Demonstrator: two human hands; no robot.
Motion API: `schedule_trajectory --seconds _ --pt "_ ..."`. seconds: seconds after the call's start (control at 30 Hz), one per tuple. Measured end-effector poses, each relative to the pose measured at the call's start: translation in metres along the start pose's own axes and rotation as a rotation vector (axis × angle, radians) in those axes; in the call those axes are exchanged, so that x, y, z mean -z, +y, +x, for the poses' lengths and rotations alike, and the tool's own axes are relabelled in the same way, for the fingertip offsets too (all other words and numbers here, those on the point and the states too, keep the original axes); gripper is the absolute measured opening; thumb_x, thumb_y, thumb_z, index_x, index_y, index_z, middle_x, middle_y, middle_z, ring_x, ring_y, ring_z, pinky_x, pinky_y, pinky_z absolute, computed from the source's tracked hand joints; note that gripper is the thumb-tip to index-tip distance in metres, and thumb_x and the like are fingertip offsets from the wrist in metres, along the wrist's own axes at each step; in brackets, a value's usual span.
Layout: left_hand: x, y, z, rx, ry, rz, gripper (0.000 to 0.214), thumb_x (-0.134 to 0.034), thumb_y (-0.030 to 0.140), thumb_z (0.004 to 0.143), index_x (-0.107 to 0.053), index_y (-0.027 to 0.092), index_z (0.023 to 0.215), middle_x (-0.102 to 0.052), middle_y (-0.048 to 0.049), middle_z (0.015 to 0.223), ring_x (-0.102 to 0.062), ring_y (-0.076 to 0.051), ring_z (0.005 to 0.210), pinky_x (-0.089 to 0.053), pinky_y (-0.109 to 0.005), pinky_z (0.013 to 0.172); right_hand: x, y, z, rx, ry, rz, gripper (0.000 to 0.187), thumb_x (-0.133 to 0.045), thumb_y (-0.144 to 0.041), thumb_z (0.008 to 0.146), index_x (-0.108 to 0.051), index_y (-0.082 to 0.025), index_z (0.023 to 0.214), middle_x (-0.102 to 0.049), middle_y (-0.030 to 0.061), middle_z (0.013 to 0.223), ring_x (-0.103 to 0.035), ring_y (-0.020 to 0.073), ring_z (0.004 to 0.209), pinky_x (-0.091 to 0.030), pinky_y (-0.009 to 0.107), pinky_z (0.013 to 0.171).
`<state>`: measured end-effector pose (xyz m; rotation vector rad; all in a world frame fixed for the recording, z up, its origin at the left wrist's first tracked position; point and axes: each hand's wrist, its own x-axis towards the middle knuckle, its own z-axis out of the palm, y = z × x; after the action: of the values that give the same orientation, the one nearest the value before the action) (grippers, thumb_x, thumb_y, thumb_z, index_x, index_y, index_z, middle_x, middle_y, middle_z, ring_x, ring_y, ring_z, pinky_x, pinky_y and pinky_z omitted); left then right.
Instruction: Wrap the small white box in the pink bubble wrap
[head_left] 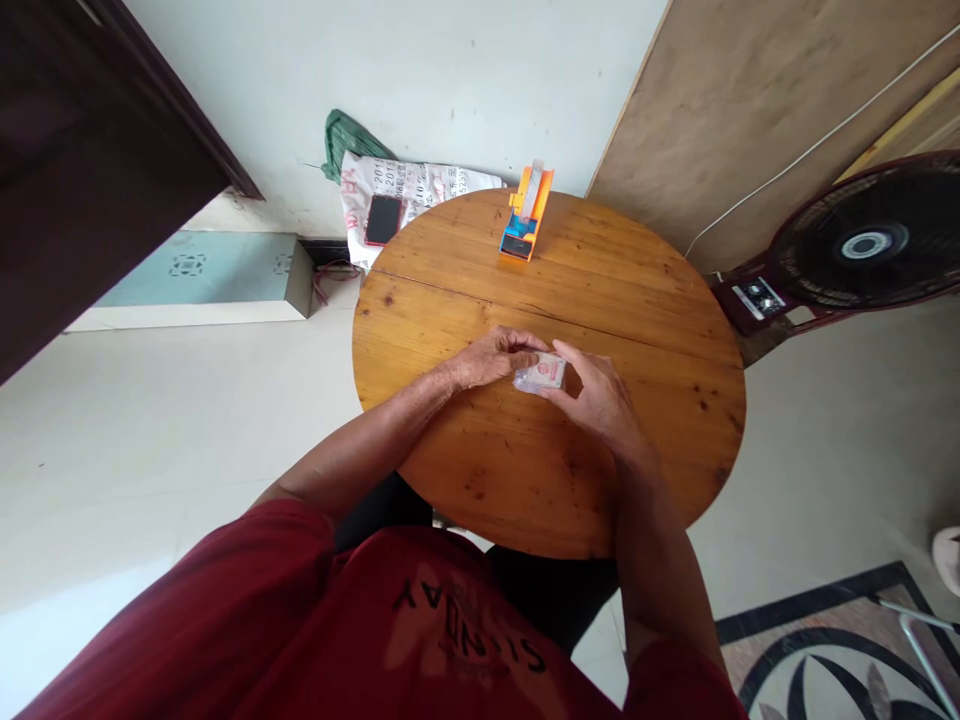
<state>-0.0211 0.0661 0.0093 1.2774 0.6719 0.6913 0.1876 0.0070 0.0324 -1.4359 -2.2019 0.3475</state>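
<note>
A small white box (547,370) with red print, which looks like a card-deck box, is between my two hands over the round wooden table (480,450). Clear plastic shows at its left end. My left hand (491,360) grips the box's upper left, its thumb lying on the top face and the other fingers curled behind. From the right, my right hand (600,395) pinches it, thumb at the near edge and forefinger at the far edge. Whether the box rests on the wood or is held just above it I cannot tell.
An orange and blue tape dispenser (529,215) stands near the table's far edge. Beyond it lie a printed white sack (442,180), a dark phone-like slab (383,219) and a green bag (352,137). To the right is a black fan (870,240); at left, a long grey-blue box (195,275).
</note>
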Motion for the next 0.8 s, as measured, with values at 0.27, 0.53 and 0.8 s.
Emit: schedule_trajectory --seconds 0.27,0.53,0.8 --pt "0.001 -0.001 0.001 -0.023 0.177 -0.046 0.040 -0.078 0.026 0.077 -0.070 0.013 0.115 -0.073 -0.0112 0.117 -0.068 -0.020 0.101 -0.050 -0.037 0.099 0.003 0.008 0.001 -0.126 -0.040 0.027 0.069 -0.075 -0.038 0.080 -0.052 -0.028 0.144 -0.069 0.0128 0.132 -0.066 0.0381 0.117 -0.051 0.058 0.099" --pt "0.000 -0.006 0.003 -0.036 0.159 -0.055 0.044 -0.081 0.038 0.077 -0.070 0.013 0.111 -0.074 -0.0094 0.107 -0.069 -0.017 0.092 -0.051 -0.034 0.091 0.015 0.006 -0.001 -0.060 -0.008 0.058 0.076 -0.077 -0.038 0.079 -0.046 -0.031 0.148 -0.067 0.0102 0.135 -0.061 0.0356 0.125 -0.044 0.060 0.107" --pt "-0.001 -0.011 0.006 -0.075 0.149 -0.045 0.041 -0.083 0.038 0.075 -0.071 0.012 0.104 -0.073 -0.0051 0.091 -0.065 -0.013 0.078 -0.050 -0.027 0.077 0.013 0.003 -0.002 -0.085 0.017 0.064 0.060 -0.071 -0.034 0.083 -0.055 -0.028 0.140 -0.072 0.0091 0.127 -0.066 0.0324 0.119 -0.048 0.056 0.105"
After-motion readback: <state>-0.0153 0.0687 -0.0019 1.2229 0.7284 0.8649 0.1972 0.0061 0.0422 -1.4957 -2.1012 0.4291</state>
